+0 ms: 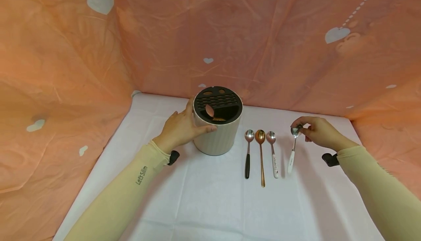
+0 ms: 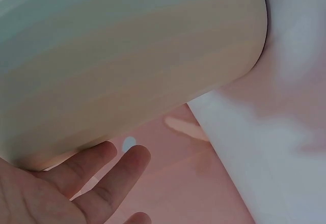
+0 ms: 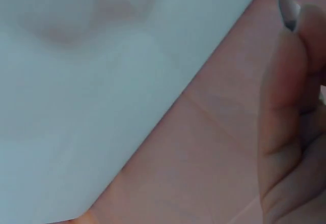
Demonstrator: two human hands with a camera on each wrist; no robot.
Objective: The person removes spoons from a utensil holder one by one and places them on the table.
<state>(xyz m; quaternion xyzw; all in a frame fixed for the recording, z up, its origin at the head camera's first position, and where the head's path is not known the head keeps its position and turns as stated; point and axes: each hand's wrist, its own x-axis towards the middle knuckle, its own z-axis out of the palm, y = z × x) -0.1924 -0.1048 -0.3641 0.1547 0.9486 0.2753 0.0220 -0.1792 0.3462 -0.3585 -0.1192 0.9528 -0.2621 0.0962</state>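
My left hand [image 1: 182,127] rests against the side of a ribbed, pale utensil holder [image 1: 215,138], thumb across its front. In the left wrist view, the fingers [image 2: 109,183] reach out fairly straight along the holder's wall [image 2: 142,66]. The holder's black slotted lid [image 1: 218,101] has a large opening, where a pinkish oval and a gold-coloured piece show. At the right, my right hand [image 1: 317,129] pinches a white-handled spoon [image 1: 291,160] by its metal bowl, handle pointing down. The right wrist view catches only part of that bowl [image 3: 289,12], between thumb and finger.
Between the holder and my right hand lie a black-handled spoon [image 1: 247,164], a gold spoon [image 1: 262,160] and a spoon with a patterned white handle [image 1: 275,164], side by side. A white cloth [image 1: 210,204] covers the table. Orange-pink sheets [image 1: 230,32] with hearts hang around it.
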